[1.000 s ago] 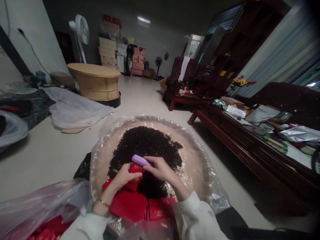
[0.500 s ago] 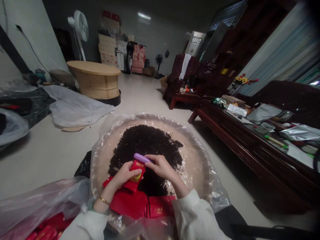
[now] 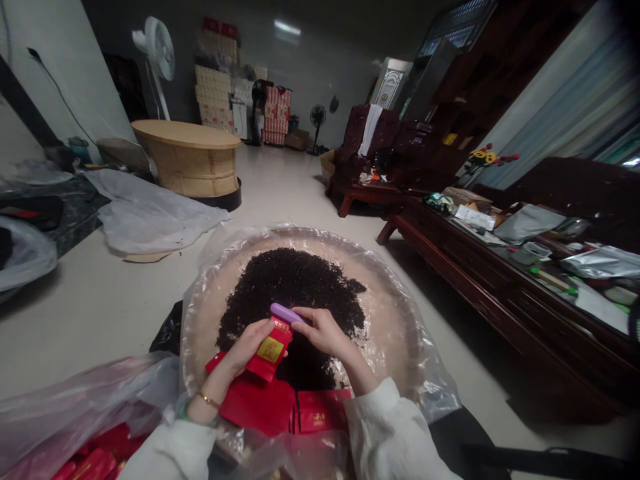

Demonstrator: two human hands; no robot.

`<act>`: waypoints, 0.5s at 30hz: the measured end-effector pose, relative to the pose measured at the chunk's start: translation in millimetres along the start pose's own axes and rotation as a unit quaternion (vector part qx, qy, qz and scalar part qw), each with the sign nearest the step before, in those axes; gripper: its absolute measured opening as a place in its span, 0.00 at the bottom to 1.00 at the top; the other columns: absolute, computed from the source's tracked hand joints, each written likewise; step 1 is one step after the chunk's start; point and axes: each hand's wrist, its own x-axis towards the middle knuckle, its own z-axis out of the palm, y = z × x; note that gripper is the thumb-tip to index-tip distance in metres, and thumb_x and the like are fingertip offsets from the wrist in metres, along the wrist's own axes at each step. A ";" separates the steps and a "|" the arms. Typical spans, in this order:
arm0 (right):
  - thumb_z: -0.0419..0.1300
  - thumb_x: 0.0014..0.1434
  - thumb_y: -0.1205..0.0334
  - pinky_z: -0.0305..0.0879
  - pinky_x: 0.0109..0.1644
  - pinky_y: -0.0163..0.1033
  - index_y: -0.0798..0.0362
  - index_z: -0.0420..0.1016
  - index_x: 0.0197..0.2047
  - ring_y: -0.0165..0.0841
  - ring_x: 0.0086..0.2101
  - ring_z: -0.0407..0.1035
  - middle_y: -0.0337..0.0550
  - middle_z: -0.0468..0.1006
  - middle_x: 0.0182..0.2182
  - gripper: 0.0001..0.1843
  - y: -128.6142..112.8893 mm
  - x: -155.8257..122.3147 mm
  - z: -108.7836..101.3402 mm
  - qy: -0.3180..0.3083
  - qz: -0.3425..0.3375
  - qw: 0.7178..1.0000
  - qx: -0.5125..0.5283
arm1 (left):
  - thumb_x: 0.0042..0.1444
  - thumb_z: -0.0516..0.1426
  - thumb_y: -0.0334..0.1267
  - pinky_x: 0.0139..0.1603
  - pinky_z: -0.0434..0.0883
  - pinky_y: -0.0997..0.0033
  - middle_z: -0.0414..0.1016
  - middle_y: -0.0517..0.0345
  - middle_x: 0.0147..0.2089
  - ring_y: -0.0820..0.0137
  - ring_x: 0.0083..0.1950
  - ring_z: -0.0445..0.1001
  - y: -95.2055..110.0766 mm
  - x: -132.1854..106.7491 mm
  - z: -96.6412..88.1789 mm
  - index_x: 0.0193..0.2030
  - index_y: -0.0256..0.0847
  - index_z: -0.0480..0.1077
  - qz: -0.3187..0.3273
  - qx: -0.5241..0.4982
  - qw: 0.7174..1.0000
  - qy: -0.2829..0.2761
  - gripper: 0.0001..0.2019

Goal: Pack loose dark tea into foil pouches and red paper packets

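My left hand is closed on a small red packet with a gold label, held tilted over a heap of dark loose tea leaves. My right hand pinches a purple scoop-like tool whose tip rests at the packet's open top. The tea lies in a wide round tray lined with clear plastic. Flat red packets are stacked at the tray's near edge, just under my wrists.
A plastic bag with more red packets sits at lower left. A long dark wooden table cluttered with foil bags runs along the right. A round wooden tub, plastic sheeting and a standing fan are behind.
My left hand has turned the red packet so its gold label now faces me. The purple tool stays at the packet's top, shifted slightly up and away.
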 end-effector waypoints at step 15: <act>0.59 0.57 0.59 0.66 0.36 0.35 0.54 0.77 0.49 0.34 0.34 0.71 0.41 0.81 0.38 0.17 12.0 3.5 1.1 -0.021 0.044 0.995 0.091 | 0.41 0.62 0.64 0.27 0.72 0.70 0.79 0.54 0.30 0.66 0.25 0.78 -1.2 1.4 1.0 0.39 0.36 0.70 0.003 0.010 1.000 0.017 0.31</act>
